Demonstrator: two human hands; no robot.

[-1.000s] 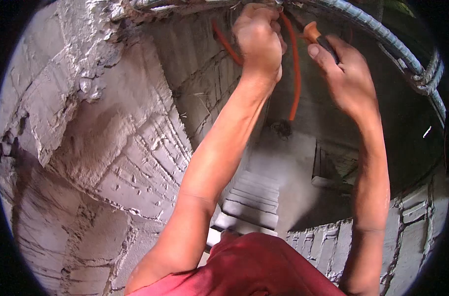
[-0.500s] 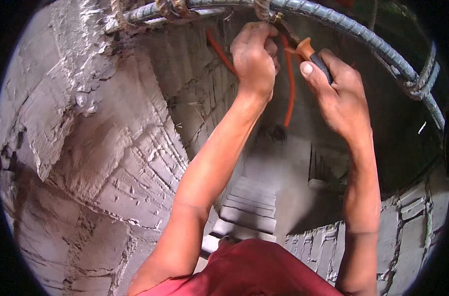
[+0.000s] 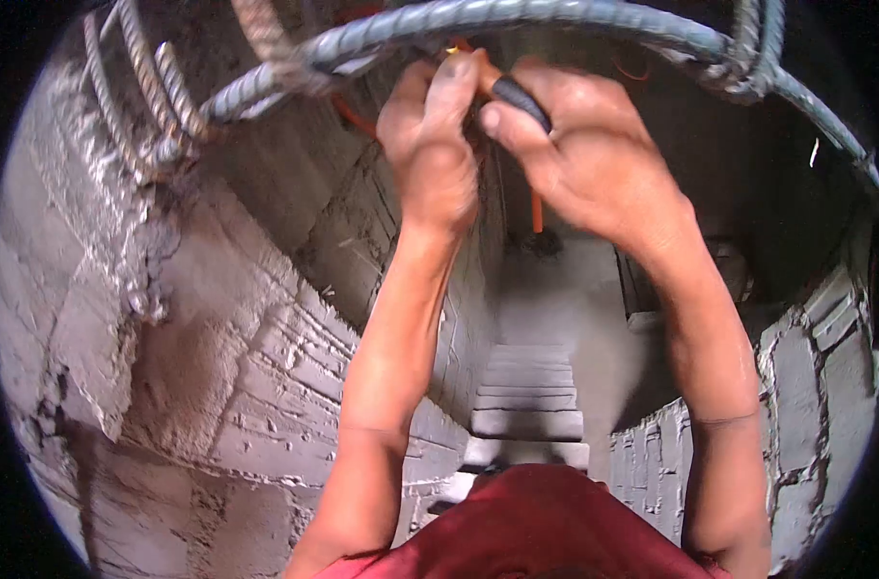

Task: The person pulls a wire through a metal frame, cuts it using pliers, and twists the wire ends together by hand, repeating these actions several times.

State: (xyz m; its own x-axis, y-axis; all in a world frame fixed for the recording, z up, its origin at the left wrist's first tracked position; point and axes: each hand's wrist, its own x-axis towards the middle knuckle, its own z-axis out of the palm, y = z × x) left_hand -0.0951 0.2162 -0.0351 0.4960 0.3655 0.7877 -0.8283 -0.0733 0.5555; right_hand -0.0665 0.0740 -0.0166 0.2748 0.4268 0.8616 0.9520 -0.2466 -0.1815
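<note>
My right hand [image 3: 594,140] is wrapped round the orange-and-black handle of a pair of pliers [image 3: 521,101], which points up and left. The metal head of the pliers is mostly hidden beneath a curved ribbed steel bar [image 3: 517,13]. Close beside it, my left hand [image 3: 430,164] is closed, with its thumb raised against the orange part of the pliers. Whatever its fingers pinch is hidden. Both hands are just below the bar and slightly blurred.
Steel stirrups cross the bar at left [image 3: 150,77] and right [image 3: 758,48]. A rough mortared wall [image 3: 218,338] rises on the left, and a block wall [image 3: 806,405] stands at lower right. Steps [image 3: 526,396] lie far below. An orange tube [image 3: 537,210] hangs behind my hands.
Both hands have shifted left and my right hand has come closer to the left one, bringing the pliers along. My left thumb now lies over the pliers. The view has shifted too.
</note>
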